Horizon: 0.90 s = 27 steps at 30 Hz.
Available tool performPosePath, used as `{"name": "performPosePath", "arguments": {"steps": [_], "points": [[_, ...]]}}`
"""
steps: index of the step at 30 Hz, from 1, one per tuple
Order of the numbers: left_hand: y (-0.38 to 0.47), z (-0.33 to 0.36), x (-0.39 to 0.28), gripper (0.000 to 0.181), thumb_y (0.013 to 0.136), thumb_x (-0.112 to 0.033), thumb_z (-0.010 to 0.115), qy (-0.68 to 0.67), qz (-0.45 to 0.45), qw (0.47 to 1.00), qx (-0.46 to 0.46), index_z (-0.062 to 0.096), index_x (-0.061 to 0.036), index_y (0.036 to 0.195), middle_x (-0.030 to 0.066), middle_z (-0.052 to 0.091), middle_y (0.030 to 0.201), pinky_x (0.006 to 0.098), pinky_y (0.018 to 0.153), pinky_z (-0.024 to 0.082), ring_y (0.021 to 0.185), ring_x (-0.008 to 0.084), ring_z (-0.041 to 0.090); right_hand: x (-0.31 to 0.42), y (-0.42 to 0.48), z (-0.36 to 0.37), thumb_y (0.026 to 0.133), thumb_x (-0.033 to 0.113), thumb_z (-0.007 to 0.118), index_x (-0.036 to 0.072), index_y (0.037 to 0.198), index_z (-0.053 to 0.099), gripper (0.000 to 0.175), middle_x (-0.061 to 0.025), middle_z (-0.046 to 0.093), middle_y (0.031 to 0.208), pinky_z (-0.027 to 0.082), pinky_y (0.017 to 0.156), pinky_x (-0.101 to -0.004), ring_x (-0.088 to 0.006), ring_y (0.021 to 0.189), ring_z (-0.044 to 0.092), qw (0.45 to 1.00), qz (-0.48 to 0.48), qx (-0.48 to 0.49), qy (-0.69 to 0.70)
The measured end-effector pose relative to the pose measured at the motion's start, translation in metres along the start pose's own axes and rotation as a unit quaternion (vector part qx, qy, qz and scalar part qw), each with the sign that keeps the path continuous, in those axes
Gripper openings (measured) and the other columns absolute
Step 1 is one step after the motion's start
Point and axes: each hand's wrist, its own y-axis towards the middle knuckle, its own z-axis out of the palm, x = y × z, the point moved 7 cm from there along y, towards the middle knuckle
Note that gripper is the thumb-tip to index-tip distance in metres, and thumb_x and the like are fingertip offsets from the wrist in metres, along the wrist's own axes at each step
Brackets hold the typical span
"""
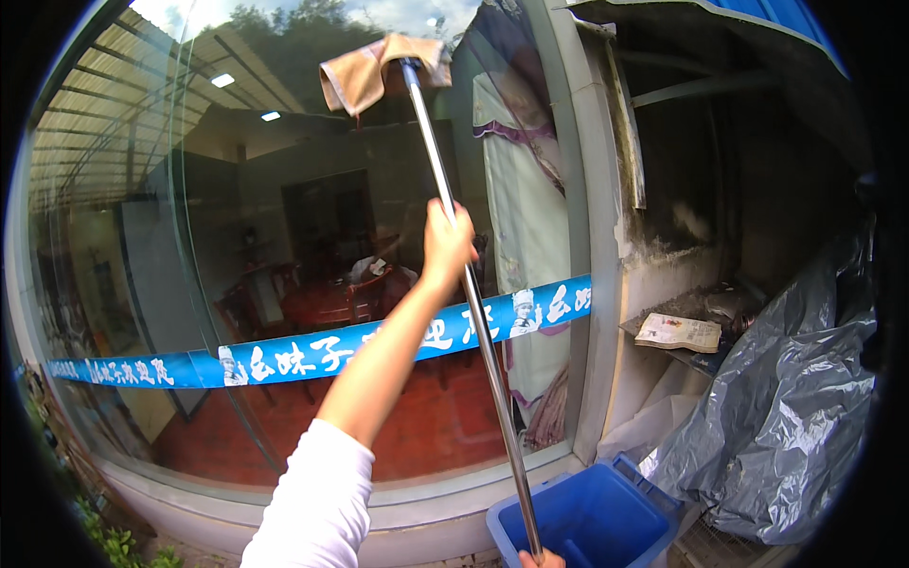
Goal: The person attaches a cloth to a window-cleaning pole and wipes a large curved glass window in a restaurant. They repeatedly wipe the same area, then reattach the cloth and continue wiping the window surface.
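Note:
My left hand [447, 241], its arm stretched up out of a white sleeve, is wrapped around a long metal pole [488, 341] at about mid-length. Lower down, at the bottom edge of the picture, my right hand [542, 559] grips the same pole; only part of this hand shows. A blue fitting [410, 65] tops the pole, and a tan cloth [366, 74] is draped over the head there. The cloth lies up against a large glass pane [319, 153], and its corners hang down. Whatever head sits under the cloth is hidden.
A blue banner strip [298, 358] with writing crosses the glass. Below right stands a blue plastic bin [589, 511] without a lid over its mouth. Grey plastic sheeting [781, 426] hangs at the right, beside a ledge holding a booklet [678, 332]. Green plants [117, 543] grow at lower left.

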Motion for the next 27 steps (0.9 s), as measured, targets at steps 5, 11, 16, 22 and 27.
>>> {"name": "performPosePath", "arguments": {"steps": [5, 11, 16, 22, 27], "points": [[-0.232, 0.043, 0.071, 0.019, 0.098, -0.019, 0.05, -0.04, -0.173, 0.981, 0.073, 0.036, -0.0075, 0.105, 0.0042, 0.048, 0.061, 0.0305, 0.04, 0.043, 0.043, 0.0141, 0.052, -0.132, -0.077, -0.002, 0.092, 0.029, 0.062, -0.001, 0.091, 0.064, 0.03, -0.0205, 0.063, 0.073, 0.048, 0.062, -0.0443, -0.0358, 0.069, 0.061, 0.985, 0.167, 0.046, 0.0], [-0.363, 0.056, 0.091, 0.027, 0.095, -0.02, 0.054, -0.006, -0.28, 0.955, 0.093, 0.038, -0.0054, 0.112, 0.0056, 0.053, 0.067, 0.0314, 0.045, 0.047, 0.046, 0.0152, 0.055, -0.212, -0.129, 0.008, 0.092, 0.031, 0.063, 0.001, 0.093, 0.066, 0.03, -0.0154, 0.067, 0.077, 0.05, 0.064, -0.0402, -0.0271, 0.07, 0.063, 0.964, 0.261, 0.039, 0.023], [-0.195, 0.085, 0.064, 0.038, 0.097, -0.027, 0.056, -0.08, -0.176, 0.977, 0.09, 0.036, -0.0036, 0.12, 0.0044, 0.052, 0.07, 0.0274, 0.042, 0.042, 0.045, 0.0123, 0.05, -0.163, -0.09, 0.006, 0.091, 0.032, 0.064, 0.002, 0.095, 0.068, 0.03, -0.0112, 0.069, 0.08, 0.051, 0.066, -0.0367, -0.0198, 0.072, 0.064, 0.974, 0.218, 0.031, 0.048], [-0.041, 0.109, -0.021, 0.065, 0.088, -0.018, 0.054, -0.072, -0.081, 0.986, 0.13, 0.018, -0.0043, 0.14, 0.0091, 0.058, 0.078, 0.0325, 0.053, 0.052, 0.052, 0.0192, 0.06, 0.09, 0.084, -0.044, 0.104, 0.032, 0.039, 0.005, 0.09, 0.048, 0.031, -0.004, 0.052, 0.06, 0.04, 0.043, -0.0265, -0.0107, 0.047, 0.049, 0.981, -0.17, -0.005, 0.09], [0.023, 0.083, -0.046, 0.027, 0.091, -0.022, 0.051, 0.072, -0.059, 0.992, 0.082, 0.042, -0.0059, 0.11, 0.0111, 0.058, 0.066, 0.0382, 0.047, 0.05, 0.047, 0.0253, 0.06, 0.171, 0.137, -0.016, 0.105, 0.036, 0.037, 0.009, 0.089, 0.041, 0.031, -0.0013, 0.043, 0.057, 0.035, 0.039, -0.0257, -0.0103, 0.042, 0.04, 0.964, -0.211, 0.051, 0.157]]}}
